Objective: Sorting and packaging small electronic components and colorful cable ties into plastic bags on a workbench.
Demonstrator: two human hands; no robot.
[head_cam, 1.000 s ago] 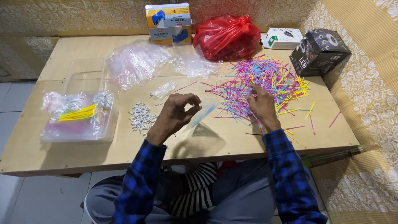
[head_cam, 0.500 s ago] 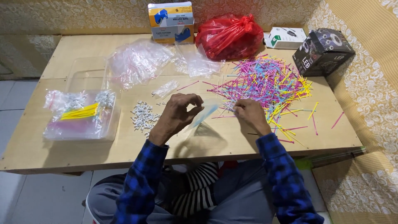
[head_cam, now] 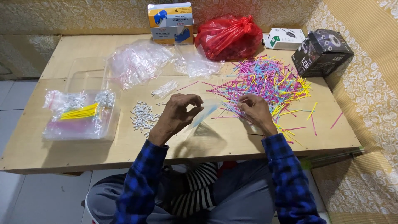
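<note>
- A pale wooden counter (head_cam: 62, 153) lies under the hands.
- Beyond it, a patterned wall (head_cam: 83, 14) (cream, floral).
- Left, grey-white floor tiles (head_cam: 12, 95).

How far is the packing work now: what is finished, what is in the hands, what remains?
Done: filled bags lie in the clear tray, one with yellow sticks. In hand: the left hand holds a small clear bag; the right hand picks at the coloured sticks. Left: most of that pile, plus the white pieces.
</note>
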